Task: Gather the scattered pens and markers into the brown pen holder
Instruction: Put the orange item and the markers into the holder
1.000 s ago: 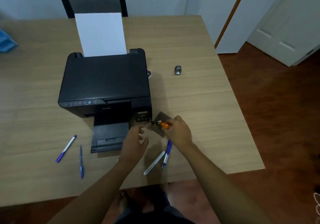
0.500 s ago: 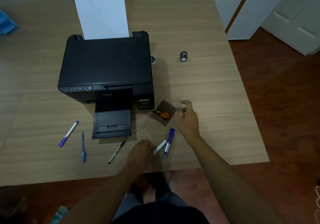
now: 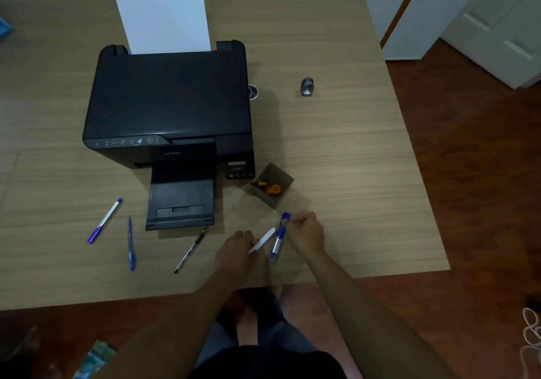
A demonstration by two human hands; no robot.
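The brown pen holder (image 3: 273, 185) stands by the printer's front right corner with an orange item inside. My left hand (image 3: 235, 251) pinches the lower end of a white pen (image 3: 263, 239). My right hand (image 3: 306, 232) closes its fingertips on the upper part of a blue marker (image 3: 278, 239) that lies on the table just below the holder. A black pen (image 3: 191, 249) lies left of my left hand. Further left lie a blue pen (image 3: 131, 244) and a white pen with blue cap (image 3: 104, 221).
A black printer (image 3: 169, 106) with a white sheet (image 3: 161, 9) fills the middle of the wooden table (image 3: 351, 159). A small metal object (image 3: 307, 86) sits at the right. The near table edge runs just below my hands.
My right hand came back from beside the holder down to the blue marker. My left hand has closed on the white pen. The camera tilted down.
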